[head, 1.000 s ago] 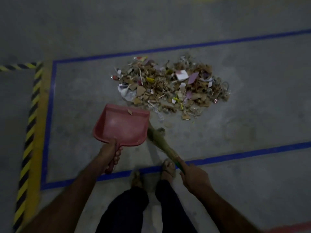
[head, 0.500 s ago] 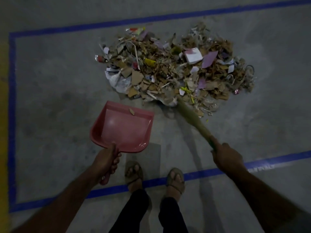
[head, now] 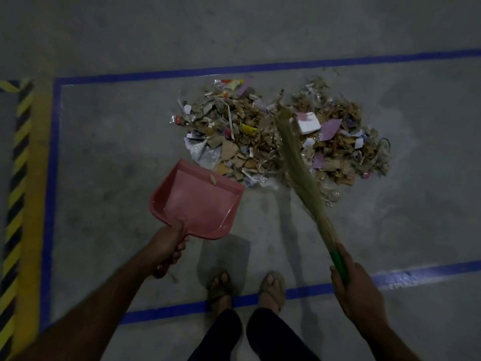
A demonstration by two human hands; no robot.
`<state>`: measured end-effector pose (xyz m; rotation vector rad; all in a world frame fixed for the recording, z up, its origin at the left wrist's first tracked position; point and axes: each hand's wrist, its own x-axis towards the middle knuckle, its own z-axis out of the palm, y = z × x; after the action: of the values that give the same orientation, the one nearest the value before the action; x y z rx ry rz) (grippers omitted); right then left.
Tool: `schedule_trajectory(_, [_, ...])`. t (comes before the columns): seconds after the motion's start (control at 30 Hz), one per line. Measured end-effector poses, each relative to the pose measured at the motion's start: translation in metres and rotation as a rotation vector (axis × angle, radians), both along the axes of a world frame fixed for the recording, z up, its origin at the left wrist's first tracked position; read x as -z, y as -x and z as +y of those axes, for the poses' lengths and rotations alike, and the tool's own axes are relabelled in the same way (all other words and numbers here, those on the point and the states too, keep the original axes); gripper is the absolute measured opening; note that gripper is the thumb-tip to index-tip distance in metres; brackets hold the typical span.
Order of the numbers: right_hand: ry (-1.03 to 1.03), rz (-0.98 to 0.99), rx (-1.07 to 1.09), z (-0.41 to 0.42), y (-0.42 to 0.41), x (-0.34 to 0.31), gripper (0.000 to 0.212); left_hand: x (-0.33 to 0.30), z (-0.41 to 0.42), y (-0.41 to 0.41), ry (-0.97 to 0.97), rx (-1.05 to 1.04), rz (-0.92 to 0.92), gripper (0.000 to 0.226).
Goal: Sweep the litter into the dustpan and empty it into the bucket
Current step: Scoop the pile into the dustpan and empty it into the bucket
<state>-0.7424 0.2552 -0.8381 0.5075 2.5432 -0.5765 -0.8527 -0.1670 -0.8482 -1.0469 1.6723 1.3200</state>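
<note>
A pile of litter (head: 338, 147), mostly cardboard scraps, paper and plastic, lies on the concrete floor inside a blue-taped rectangle. My left hand (head: 169, 243) grips the handle of a red dustpan (head: 197, 201), whose open lip points at the near left edge of the pile; one small scrap lies inside it. My right hand (head: 356, 285) grips the green handle of a straw broom (head: 302, 173). The broom's bristles reach up over the middle of the pile. No bucket is in view.
Blue tape lines (head: 260, 67) frame the floor patch. A yellow and black hazard stripe (head: 18, 178) runs along the left. My two sandalled feet (head: 244, 287) stand on the near blue line, just behind the dustpan.
The broom has swung from the pile's near edge up over its middle. The dustpan has moved closer to the pile's left edge. The view has pulled back and shifted.
</note>
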Motion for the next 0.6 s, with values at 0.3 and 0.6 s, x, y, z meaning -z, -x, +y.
schedule_trajectory(0.3, [0.156, -0.099, -0.251, -0.088, 0.086, 0.064, 0.066, 0.017, -0.032, 0.047, 0.084, -0.012, -0.013, 0.055])
schedule_trajectory(0.6, [0.136, -0.287, -0.327, -0.065, 0.169, 0.11, 0.059, 0.054, -0.027, 0.099, 0.128, 0.007, -0.036, 0.052])
